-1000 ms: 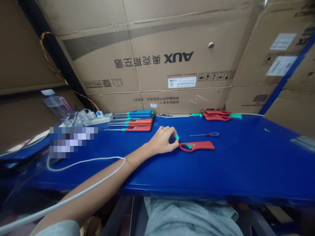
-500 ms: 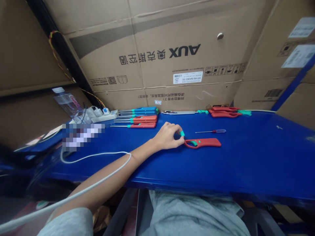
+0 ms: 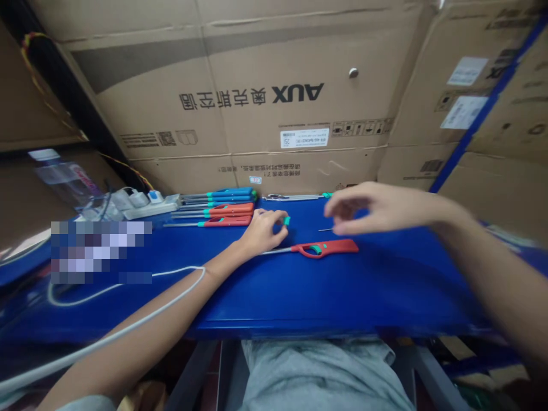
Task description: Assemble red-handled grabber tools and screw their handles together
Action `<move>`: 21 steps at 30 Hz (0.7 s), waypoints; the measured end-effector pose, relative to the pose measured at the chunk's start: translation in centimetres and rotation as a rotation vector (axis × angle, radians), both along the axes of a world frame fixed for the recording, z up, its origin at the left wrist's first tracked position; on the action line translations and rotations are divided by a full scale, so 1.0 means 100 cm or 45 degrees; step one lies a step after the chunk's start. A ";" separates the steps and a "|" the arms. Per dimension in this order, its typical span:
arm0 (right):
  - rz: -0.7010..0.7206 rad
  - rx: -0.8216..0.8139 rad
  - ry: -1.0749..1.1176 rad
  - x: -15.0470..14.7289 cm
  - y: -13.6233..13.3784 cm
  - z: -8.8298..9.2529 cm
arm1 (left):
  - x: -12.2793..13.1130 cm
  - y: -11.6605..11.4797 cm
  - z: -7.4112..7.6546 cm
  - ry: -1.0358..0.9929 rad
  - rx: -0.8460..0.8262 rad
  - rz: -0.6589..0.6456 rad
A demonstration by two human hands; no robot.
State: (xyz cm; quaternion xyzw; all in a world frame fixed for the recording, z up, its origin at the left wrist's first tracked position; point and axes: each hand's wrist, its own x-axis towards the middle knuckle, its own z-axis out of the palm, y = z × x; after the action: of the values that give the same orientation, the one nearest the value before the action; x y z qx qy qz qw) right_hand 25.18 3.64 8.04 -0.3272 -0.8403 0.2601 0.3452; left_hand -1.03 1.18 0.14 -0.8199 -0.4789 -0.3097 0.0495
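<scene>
The left hand point(image 3: 262, 231) pinches a teal cap point(image 3: 286, 220) at the tube end of the crosswise red lighter point(image 3: 327, 248), while the right hand point(image 3: 377, 208) hovers above, fingers loosely spread.

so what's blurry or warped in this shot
Head view: the right hand is smeared by motion blur; the bottle and the frame edges are soft; the left hand, its teal cap and the red lighter are fairly sharp; the wide lens bends lines near the edges; a pixelated block masks the left.
</scene>
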 end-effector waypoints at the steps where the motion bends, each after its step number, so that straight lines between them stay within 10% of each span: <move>1: 0.075 0.018 -0.182 -0.005 0.002 0.001 | -0.003 0.002 0.000 -0.004 -0.003 -0.010; 10: 0.303 0.274 -0.803 -0.038 0.002 -0.047 | -0.018 0.016 -0.002 -0.002 -0.022 -0.172; 21: -0.003 0.141 -0.833 -0.024 0.005 -0.043 | -0.031 0.018 0.009 -0.162 -0.123 -0.028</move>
State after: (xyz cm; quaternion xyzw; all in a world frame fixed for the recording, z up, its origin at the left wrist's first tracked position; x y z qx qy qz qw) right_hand 22.78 4.11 3.72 -0.3750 -0.9191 0.0947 0.0745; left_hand -4.14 2.93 1.05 -0.8052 -0.4866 -0.3381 -0.0241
